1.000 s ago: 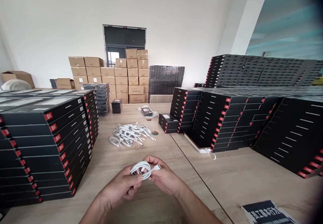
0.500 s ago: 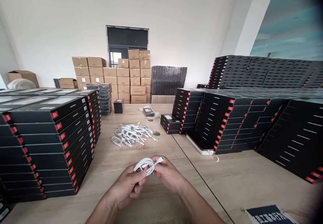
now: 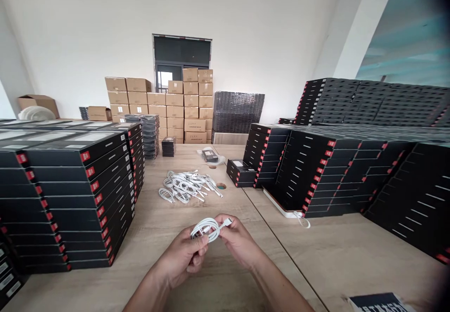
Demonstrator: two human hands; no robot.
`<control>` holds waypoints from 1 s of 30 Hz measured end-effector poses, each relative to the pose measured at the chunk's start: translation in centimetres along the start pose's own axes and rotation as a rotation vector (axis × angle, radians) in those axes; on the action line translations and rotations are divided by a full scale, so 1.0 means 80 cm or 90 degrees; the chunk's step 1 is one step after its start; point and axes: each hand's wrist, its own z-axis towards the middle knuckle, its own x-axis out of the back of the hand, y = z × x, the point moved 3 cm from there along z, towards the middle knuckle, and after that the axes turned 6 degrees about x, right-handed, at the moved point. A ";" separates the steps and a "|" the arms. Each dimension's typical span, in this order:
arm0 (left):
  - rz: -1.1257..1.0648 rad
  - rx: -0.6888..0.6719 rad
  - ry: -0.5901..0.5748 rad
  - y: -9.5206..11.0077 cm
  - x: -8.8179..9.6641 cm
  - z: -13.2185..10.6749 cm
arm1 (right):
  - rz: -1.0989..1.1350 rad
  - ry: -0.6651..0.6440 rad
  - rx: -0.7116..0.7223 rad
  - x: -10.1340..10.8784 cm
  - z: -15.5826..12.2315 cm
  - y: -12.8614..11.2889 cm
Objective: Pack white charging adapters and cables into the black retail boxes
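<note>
A coiled white charging cable point(image 3: 210, 222) is held above the table between my two hands. My left hand point(image 3: 186, 253) grips the coil, its thumb pressed on the loops and its fingers curled beneath. With thumb and fingers, my right hand point(image 3: 237, 237) pinches the cable near one connector, which points up to the right. Another plug shows inside the coil. Beyond my hands, a loose heap of white cables point(image 3: 188, 186) lies on the wooden table point(image 3: 154, 223).
Tall stacks of black boxes with red labels stand on the left point(image 3: 84, 209) and right point(image 3: 298, 176). A white tray-like piece point(image 3: 281, 209) with a loop sits by the right stack. Brown cartons point(image 3: 176, 108) are piled behind. A dark printed sheet point(image 3: 378, 302) lies at lower right.
The view has shifted slightly, so the scene sits a little farther right. Both hands keep their hold on the cable, with only a small change in the right fingers around the connector end.
</note>
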 end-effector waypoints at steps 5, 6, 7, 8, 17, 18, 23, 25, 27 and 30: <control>-0.001 -0.006 0.013 0.000 0.000 -0.001 | -0.113 -0.026 0.022 0.002 0.003 -0.002; -0.002 -0.006 0.015 0.000 -0.001 -0.002 | -0.121 -0.048 0.019 0.002 0.003 -0.004; -0.003 -0.004 0.016 0.000 -0.002 -0.002 | -0.126 -0.077 0.013 0.002 0.003 -0.007; -0.005 -0.001 0.019 0.000 -0.002 -0.002 | -0.131 -0.108 0.008 0.002 0.002 -0.010; -0.005 -0.061 0.118 -0.001 -0.001 0.010 | -0.148 -0.049 0.048 -0.013 0.000 -0.009; -0.001 -0.064 0.123 -0.001 -0.001 0.011 | -0.156 -0.008 0.056 -0.014 0.001 -0.004; 0.025 -0.080 0.133 0.001 0.000 0.011 | -0.198 0.034 0.050 -0.012 0.004 0.005; 0.036 -0.089 0.129 0.001 -0.001 0.010 | -0.162 0.024 0.027 -0.012 0.003 0.003; 0.036 -0.097 0.115 0.001 -0.005 0.010 | -0.118 0.044 0.007 -0.011 0.002 0.004; 0.010 -0.113 0.106 -0.001 -0.012 0.010 | -0.066 0.074 -0.002 -0.009 0.002 0.010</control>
